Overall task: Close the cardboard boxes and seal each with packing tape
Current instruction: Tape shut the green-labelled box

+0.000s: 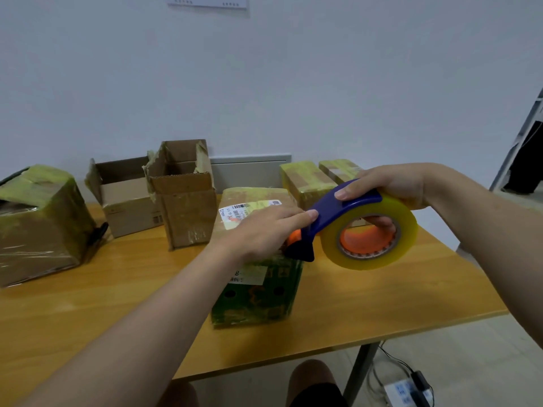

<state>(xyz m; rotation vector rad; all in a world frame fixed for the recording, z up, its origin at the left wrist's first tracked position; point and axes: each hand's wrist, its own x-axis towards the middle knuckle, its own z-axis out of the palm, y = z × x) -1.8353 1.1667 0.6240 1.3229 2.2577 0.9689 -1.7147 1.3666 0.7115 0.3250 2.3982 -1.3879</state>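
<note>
The green printed box (255,295) sits closed on the table (88,304), its long axis running near to far. The left hand (261,230) lies flat on its top, fingers straight. The right hand (390,186) grips the tape dispenser (338,212), whose cutter meets the box's right edge. Two open boxes (182,195) stand far left.

Blue-orange tape dispenser (340,212), yellowish tape roll (382,254), green printed box (255,301)

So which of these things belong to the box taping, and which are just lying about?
Job: tape dispenser in the right hand; green box under the left hand; short open box; tall open box; taped boxes.
Lying about: power strip on the floor; paper on the wall.
</note>
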